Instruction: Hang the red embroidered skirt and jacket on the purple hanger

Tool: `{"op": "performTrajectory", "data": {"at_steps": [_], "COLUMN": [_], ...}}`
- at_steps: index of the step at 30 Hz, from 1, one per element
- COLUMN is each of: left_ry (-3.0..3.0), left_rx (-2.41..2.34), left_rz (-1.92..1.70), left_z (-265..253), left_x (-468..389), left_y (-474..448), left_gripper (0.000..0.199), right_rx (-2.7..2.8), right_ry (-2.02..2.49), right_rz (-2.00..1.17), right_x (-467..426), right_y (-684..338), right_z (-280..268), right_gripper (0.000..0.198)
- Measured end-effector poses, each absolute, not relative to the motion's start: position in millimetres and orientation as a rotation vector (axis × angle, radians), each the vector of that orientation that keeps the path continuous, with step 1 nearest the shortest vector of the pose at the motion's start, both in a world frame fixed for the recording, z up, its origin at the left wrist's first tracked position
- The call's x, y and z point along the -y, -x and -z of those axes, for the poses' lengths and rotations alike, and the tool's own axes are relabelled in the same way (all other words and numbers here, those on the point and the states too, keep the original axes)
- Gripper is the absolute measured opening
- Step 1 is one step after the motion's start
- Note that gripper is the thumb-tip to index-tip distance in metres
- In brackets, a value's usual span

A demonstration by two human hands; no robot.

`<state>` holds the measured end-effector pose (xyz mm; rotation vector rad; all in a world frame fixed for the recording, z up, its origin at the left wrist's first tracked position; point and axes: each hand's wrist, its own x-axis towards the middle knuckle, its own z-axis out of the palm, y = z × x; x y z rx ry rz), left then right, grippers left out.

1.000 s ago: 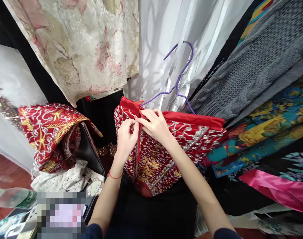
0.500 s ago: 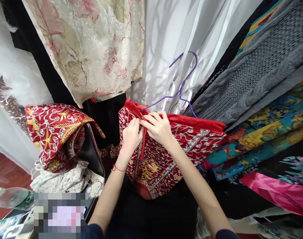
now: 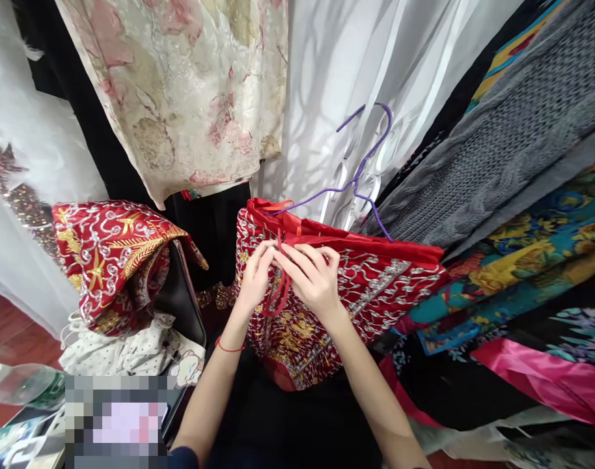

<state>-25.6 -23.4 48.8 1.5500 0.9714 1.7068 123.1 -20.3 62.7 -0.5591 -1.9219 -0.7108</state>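
Note:
A red garment [image 3: 375,293] with silver and gold embroidery and a plain red waistband hangs over my lap on a purple hanger [image 3: 356,179]. Red ties [image 3: 281,290] dangle in loops at its front. Pinching the tie near the waistband is my left hand [image 3: 257,270], with thumb and forefinger together. My right hand [image 3: 310,270] meets it there, its fingertips closed on the same red tie. The tips of both hands nearly touch. Part of the tie is hidden behind the fingers.
Another red embroidered piece [image 3: 112,254] drapes over a black chair back [image 3: 185,299] at left, above a dotted white cloth [image 3: 112,352]. A plastic bottle [image 3: 27,385] lies lower left. Floral fabric [image 3: 190,98] hangs ahead; a grey knit [image 3: 517,124] hangs right.
Both hands have lowered slightly from the waistband. The tie now hangs in visible loops below the fingers, and the waistband's top edge shows more openly.

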Motion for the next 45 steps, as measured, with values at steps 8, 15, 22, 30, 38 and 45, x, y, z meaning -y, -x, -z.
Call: {"op": "performTrajectory", "data": {"at_steps": [8, 15, 22, 30, 38, 45], "left_ry": [-1.43, -1.443, -1.616, -1.592, -1.422, -1.353], "left_rx": [-0.933, -1.095, -1.085, -1.16, -1.2, -1.111], "left_rz": [-1.622, -1.584, -1.414, -1.699, -1.588, -1.731], "left_z": [-55, -36, -27, -35, -38, -48], "left_x": [33, 50, 53, 52, 52, 39], "left_y": [21, 28, 35, 29, 30, 24], "left_gripper": [0.036, 0.042, 0.046, 0.028, 0.035, 0.028], "right_rx": [1.623, 1.367, 1.285, 1.425, 1.257, 1.277], "right_ry": [0.638, 0.747, 0.626, 0.788, 0.712, 0.725], "right_rz": [-0.309, -1.048, -1.346, -0.768, -1.152, -1.211], "right_x": [37, 15, 13, 17, 24, 35], "right_y": [-112, -96, -90, -93, -86, -85], "right_z": [-41, -53, -52, -46, -54, -51], "right_gripper": [0.024, 0.024, 0.029, 0.019, 0.034, 0.026]}}
